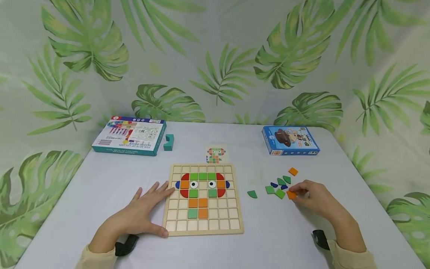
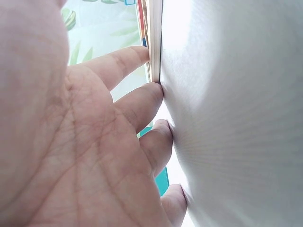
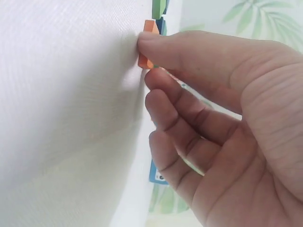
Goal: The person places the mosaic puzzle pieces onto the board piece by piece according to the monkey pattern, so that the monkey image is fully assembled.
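A wooden grid board (image 1: pixel 221 226) lies in the middle of the table, with red, green, orange and blue tiles and two eye discs forming a figure in its cells. Fingers spread, my left hand (image 1: pixel 137 215) rests along the board's left side; thumb and index fingertip touch its frame, as the left wrist view (image 2: pixel 94 127) shows up close. To the right, my right hand (image 1: pixel 317 198) pinches an orange square tile (image 1: pixel 290 195) at table level. Beside it lie green square tiles (image 1: pixel 270 190), green quarter-round tiles (image 1: pixel 286 179), blue half-round tiles (image 1: pixel 274 185) and another orange square (image 1: pixel 293 171).
A small picture card (image 1: pixel 217 154) showing a similar figure lies just behind the board. At the back left are a flat box (image 1: pixel 129 135) and a teal notched block (image 1: pixel 168 142). A blue box (image 1: pixel 290 140) lies at the back right, before a leaf-patterned cloth (image 1: pixel 221 82).
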Demonstrator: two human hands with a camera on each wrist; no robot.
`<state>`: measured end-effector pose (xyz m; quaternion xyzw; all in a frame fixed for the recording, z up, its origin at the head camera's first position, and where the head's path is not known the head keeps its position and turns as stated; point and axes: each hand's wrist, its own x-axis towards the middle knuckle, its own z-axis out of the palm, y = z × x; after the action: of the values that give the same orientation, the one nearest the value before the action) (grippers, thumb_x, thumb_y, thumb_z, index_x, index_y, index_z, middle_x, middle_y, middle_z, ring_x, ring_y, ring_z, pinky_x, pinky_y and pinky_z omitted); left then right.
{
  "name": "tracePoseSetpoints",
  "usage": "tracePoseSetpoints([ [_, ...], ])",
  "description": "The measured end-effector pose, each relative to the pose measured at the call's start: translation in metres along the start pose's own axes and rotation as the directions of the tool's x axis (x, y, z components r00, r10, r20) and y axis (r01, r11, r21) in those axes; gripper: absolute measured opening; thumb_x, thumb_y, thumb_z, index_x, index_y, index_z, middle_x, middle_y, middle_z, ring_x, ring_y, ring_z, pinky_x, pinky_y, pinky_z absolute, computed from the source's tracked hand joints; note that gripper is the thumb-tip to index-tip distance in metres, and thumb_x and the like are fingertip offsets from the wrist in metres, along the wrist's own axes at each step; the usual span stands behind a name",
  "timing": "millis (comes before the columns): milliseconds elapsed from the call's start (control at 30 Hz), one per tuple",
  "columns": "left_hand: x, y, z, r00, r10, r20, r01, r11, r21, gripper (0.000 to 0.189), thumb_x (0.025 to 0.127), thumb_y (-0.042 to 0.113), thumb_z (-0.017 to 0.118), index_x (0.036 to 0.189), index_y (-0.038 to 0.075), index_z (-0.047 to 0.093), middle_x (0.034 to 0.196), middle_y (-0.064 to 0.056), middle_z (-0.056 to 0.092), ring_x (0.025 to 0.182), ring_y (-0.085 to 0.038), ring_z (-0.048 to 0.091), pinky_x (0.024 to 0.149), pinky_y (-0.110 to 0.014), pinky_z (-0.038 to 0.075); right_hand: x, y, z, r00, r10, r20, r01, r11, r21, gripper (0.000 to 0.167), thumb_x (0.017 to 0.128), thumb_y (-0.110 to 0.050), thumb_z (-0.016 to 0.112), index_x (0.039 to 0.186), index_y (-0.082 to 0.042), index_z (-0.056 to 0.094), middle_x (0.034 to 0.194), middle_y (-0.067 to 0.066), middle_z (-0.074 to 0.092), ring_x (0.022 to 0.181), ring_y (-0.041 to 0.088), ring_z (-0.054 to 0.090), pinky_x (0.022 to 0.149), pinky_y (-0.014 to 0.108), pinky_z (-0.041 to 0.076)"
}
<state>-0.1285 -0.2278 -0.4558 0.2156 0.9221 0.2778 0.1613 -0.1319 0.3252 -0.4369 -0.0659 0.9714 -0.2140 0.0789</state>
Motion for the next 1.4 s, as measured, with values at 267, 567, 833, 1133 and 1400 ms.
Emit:
tracePoseSetpoints([
  [267,-0.001,0.002,-0.001,1.0,0.001,-0.002,-0.001,1.0,-0.01,0.123,0.063,0.061,0.098,0.166,0.026,0.042,0.179,-0.009,0.028,0.167,-0.048,0.014,0.125,-0.082,-0.003,0.001,-0.002,-0.002,0.999,0.021,0.029,-0.021,1.0,-0.004,0.024,0.092,-0.014,0.083,0.111,-0.002,0.076,0.103,0.005,0.071,0.095,0.02,0.062,0.085,0.037,0.061],
  [567,0.0,0.001,-0.002,1.0,0.013,0.003,-0.013,1.0,0.01,0.124,0.064,0.063,0.097,0.167,0.024,0.04,0.179,-0.011,0.027,0.167,-0.048,0.013,0.125,-0.082,-0.002,-0.001,-0.007,-0.002,0.999,0.039,0.017,-0.04,0.999,0.029,0.029,0.091,-0.021,0.085,0.112,-0.004,0.074,0.104,0.003,0.073,0.097,0.021,0.063,0.085,0.035,0.06],
  [833,0.0,0.003,-0.002,1.0,0.028,-0.001,-0.028,0.999,0.016,0.123,0.064,0.062,0.097,0.167,0.024,0.04,0.178,-0.012,0.028,0.166,-0.05,0.016,0.124,-0.084,0.001,0.0,-0.013,-0.001,0.999,-0.033,-0.005,0.033,0.997,0.064,0.029,0.091,-0.023,0.085,0.113,-0.006,0.076,0.099,-0.002,0.072,0.091,0.015,0.059,0.072,0.02,0.052],
  [1133,-0.001,0.003,-0.002,1.0,0.023,-0.003,-0.022,1.0,0.015,0.123,0.064,0.062,0.097,0.167,0.024,0.041,0.178,-0.012,0.028,0.166,-0.049,0.016,0.124,-0.083,0.001,0.006,-0.036,0.002,0.994,-0.107,-0.032,0.11,0.987,0.119,0.023,0.091,-0.021,0.084,0.109,-0.01,0.078,0.095,-0.004,0.07,0.088,0.009,0.058,0.074,0.022,0.053],
  [1400,-0.002,0.004,-0.002,1.0,0.014,-0.001,-0.014,1.0,0.011,0.123,0.064,0.062,0.097,0.167,0.025,0.041,0.178,-0.011,0.029,0.166,-0.049,0.016,0.125,-0.083,0.001,0.015,-0.07,0.017,0.968,-0.244,-0.056,0.25,0.958,0.143,0.02,0.09,-0.015,0.085,0.109,-0.012,0.078,0.1,-0.007,0.072,0.089,0.009,0.062,0.079,0.023,0.058],
])
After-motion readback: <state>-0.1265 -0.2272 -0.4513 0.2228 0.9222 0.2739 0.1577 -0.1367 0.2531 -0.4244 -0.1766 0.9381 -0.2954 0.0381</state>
